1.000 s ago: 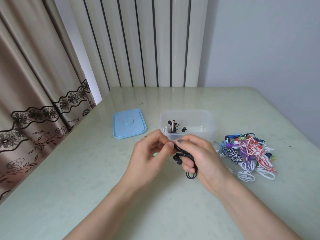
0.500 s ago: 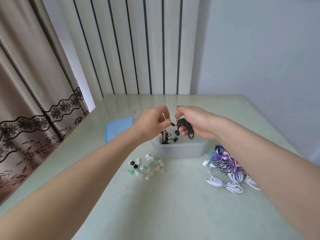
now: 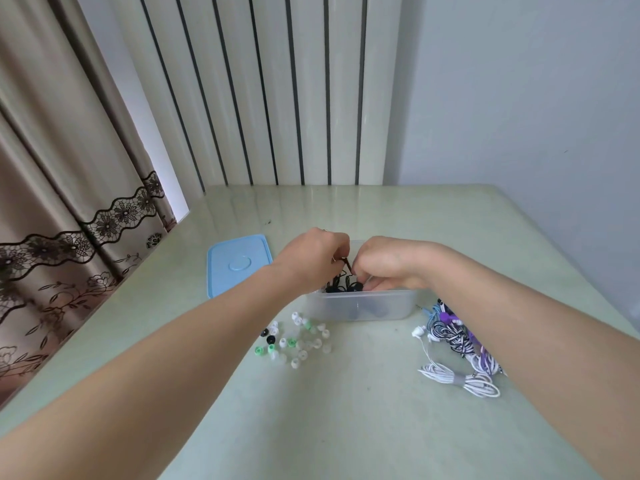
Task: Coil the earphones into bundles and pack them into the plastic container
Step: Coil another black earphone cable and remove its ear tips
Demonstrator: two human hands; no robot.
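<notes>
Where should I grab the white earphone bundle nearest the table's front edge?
Pinch the white earphone bundle at its grey wrap band in the middle, coming straight down from above. It lies flat, loops fanning out both ways, so the cinched waist is probably the firmest hold.

One view only, head-worn, wide-angle. Looks forward and down along both forearms across the pale green table (image 3: 346,427) toward the ribbed white panel (image 3: 277,98) and grey wall behind. Sits close above the near table edge. Bends the curtain (image 3: 52,202) at left. Shares nothing with a second view.
</notes>
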